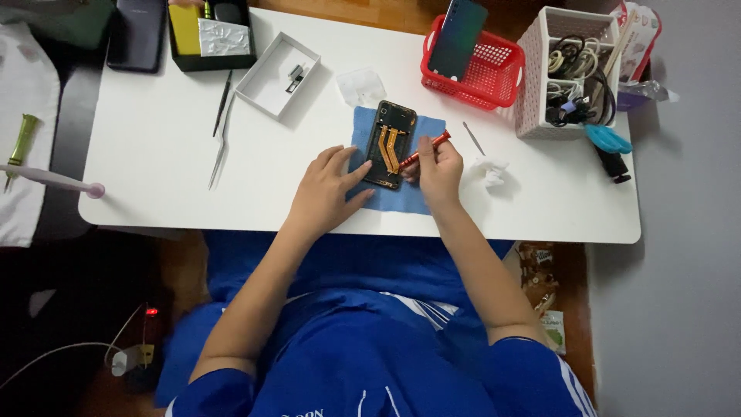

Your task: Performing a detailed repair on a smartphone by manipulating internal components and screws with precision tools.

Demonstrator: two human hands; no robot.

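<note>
**White worktop, opened phone at centre**

White worktop (154,154) fills the upper frame; at its centre a blue cloth (409,193) carries an opened phone (390,147). Left hand (324,193) rests flat on the phone's lower edge. Right hand (440,170) has its grip closed around a red screwdriver (424,149).

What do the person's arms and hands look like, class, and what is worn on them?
Both arms are bare from the short sleeves down. The left hand and right hand wear no gloves, and no rings, watch or bracelets can be seen. The sleeves belong to a bright blue shirt; the right sleeve carries white stripes. The left sleeve looks plain blue.
</note>
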